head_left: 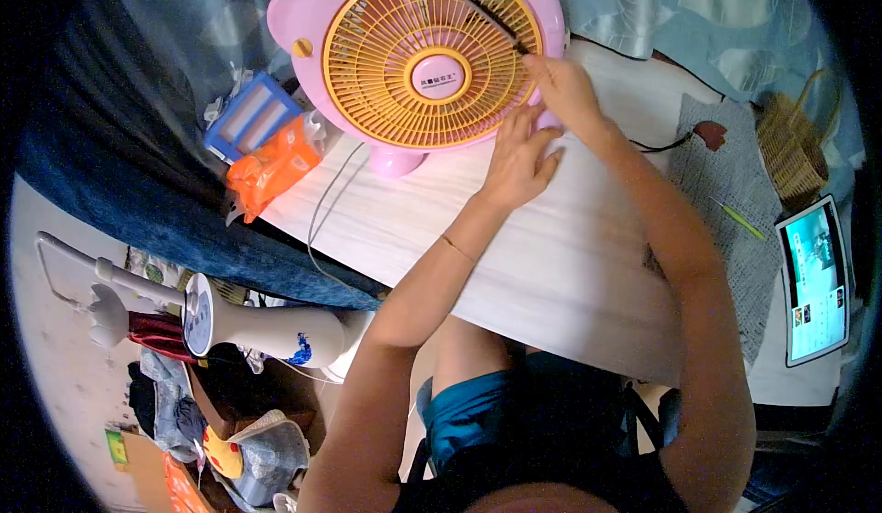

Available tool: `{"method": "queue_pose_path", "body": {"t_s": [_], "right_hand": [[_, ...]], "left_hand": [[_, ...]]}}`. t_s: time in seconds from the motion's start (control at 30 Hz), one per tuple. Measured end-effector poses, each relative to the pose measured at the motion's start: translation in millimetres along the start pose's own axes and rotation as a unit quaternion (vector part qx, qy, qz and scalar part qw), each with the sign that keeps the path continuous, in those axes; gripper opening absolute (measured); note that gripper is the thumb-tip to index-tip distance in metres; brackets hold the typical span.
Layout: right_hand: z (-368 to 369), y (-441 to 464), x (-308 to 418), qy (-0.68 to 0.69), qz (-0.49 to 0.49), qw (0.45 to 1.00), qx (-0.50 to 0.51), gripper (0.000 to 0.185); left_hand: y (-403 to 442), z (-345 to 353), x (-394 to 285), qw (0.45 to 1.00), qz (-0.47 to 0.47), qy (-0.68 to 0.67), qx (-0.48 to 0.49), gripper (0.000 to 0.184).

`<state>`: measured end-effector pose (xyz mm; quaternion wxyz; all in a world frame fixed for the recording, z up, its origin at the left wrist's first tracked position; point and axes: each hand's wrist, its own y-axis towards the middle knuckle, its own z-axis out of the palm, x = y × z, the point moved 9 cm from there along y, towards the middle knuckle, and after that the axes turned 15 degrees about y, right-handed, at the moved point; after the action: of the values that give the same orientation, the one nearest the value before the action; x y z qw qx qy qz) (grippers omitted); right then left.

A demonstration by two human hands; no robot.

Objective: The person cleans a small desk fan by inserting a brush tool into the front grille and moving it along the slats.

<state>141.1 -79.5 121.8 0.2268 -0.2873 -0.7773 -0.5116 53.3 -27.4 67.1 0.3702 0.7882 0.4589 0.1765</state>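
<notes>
Pink fan [439, 77] stands at twelve o'clock on the white table [579, 237], its yellow grille facing the person. Far left, between eight and nine o'clock, a white lamp [108, 315] juts out on a bent arm; to its right, at eight o'clock, is a white flared stand [266, 331] with a blue motif. Up at ten o'clock a blue-framed box [250, 120] lies near the table's left end, with a crumpled orange bag [276, 166] just below and to its right. Between the bag and the fan's foot, a grey cable [315, 224] curves down across the tabletop.

Across the front of the grille slants a narrow black brush [480, 12], from twelve o'clock on the grille to between two and three. The left hand [517, 162] is at the grille's four o'clock edge, palm down, fingers extended and loosely spread; how firmly they press is unclear. Just beyond, near the grille's three o'clock, the right hand [567, 92] pinches the brush's lower end between thumb and fingers.

Farther right, toward three o'clock, a grey patterned mat [726, 187] bears a dark red object [709, 135] and a green pen [742, 222]. Beyond it sit a wicker basket [792, 159], between two and three o'clock, and a lit tablet [816, 279] at three.
</notes>
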Motion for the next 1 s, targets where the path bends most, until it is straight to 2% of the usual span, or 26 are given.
{"method": "queue_pose_path", "body": {"t_s": [0.07, 0.17, 0.2, 0.3, 0.4, 0.5, 0.6, 0.7, 0.8, 0.9, 0.93, 1.0], "right_hand": [[1.2, -11.6, 16.7, 0.042, -0.098, 0.994, -0.027, 0.035], [23.0, -18.5, 30.0, -0.058, -0.107, 0.99, 0.067, 0.031], [22.1, -19.3, 36.1, -0.068, -0.118, 0.989, 0.056, 0.028], [29.1, -21.9, 41.6, -0.097, -0.156, 0.976, 0.118, 0.029], [-6.7, -5.1, 18.9, -0.03, -0.127, 0.991, -0.031, 0.029], [-20.0, -2.4, -23.9, 0.03, -0.043, 0.996, -0.067, 0.028], [-5.4, -24.8, -36.0, -0.108, -0.014, 0.994, 0.026, 0.028], [0.2, -43.2, -24.9, -0.115, -0.029, 0.99, 0.074, 0.027], [-0.2, -47.3, -17.5, -0.095, -0.11, 0.988, 0.057, 0.023], [-1.1, -43.1, -18.4, -0.124, -0.084, 0.987, 0.053, 0.021], [2.1, -41.9, -22.5, -0.138, -0.074, 0.984, 0.085, 0.027], [-8.0, -36.1, -22.4, -0.093, -0.036, 0.995, 0.008, 0.027]], "left_hand": [[-1.2, 2.0, -0.5, 1.0, -0.007, 0.007, -0.01, 0.033], [-0.4, -3.4, 1.4, 0.999, -0.022, -0.01, 0.022, 0.029], [0.3, -3.2, 3.1, 0.999, -0.021, -0.014, 0.02, 0.029], [-4.7, 1.1, 7.5, 0.999, -0.024, -0.016, 0.016, 0.029], [-2.8, -0.8, 7.6, 1.0, -0.028, -0.012, 0.004, 0.028], [-4.7, -2.6, 8.6, 0.999, -0.035, -0.029, 0.011, 0.027], [-2.1, -4.4, 6.7, 0.999, -0.029, -0.028, -0.002, 0.028], [-3.6, -1.6, 7.5, 1.0, -0.015, -0.005, -0.019, 0.029], [-4.2, 3.0, 8.3, 1.0, -0.009, 0.0, 0.001, 0.03], [-5.8, 2.4, 5.7, 0.999, -0.009, 0.035, 0.002, 0.03], [-5.4, 2.7, 6.5, 0.999, -0.013, 0.029, 0.009, 0.031], [-4.8, 4.3, 7.3, 1.0, -0.02, 0.011, 0.013, 0.028]]}}
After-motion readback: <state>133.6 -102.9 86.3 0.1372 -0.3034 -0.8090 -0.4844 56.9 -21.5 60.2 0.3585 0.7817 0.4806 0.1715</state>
